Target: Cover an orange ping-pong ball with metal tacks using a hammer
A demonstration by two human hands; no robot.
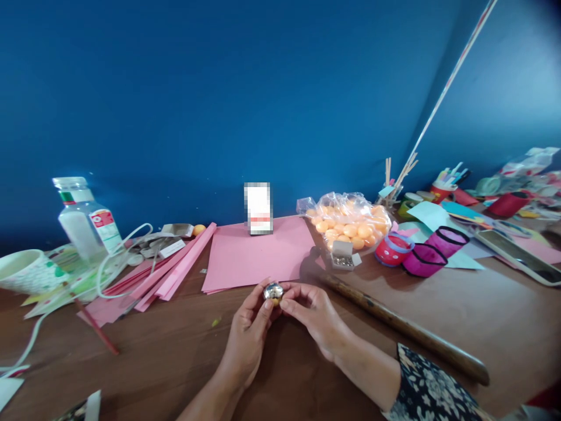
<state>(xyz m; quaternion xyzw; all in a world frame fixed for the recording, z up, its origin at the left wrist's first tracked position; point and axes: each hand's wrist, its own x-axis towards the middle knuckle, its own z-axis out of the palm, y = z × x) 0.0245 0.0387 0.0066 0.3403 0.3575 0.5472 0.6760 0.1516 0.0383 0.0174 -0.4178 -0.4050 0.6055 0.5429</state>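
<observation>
A small shiny silver ball (274, 292), with a golden tint along its lower side, is held above the table near the middle of the view. My left hand (249, 330) pinches it from the left between thumb and fingers. From the right, the thumb and fingertips of my right hand (315, 316) also close on it. Its underside is partly hidden by my fingers. Just beyond my hands lie pink paper sheets (258, 257). A long wooden-handled hammer (407, 327) rests on the table to the right of my right hand.
A bag of orange balls (350, 225) stands behind a small open box of metal bits (343, 255). Purple fabric rings (425, 260) and a phone (521, 254) lie at right. Left are rolled pink papers (184, 266), a bottle (79, 219), a white cable (100, 280) and a cup (26, 272).
</observation>
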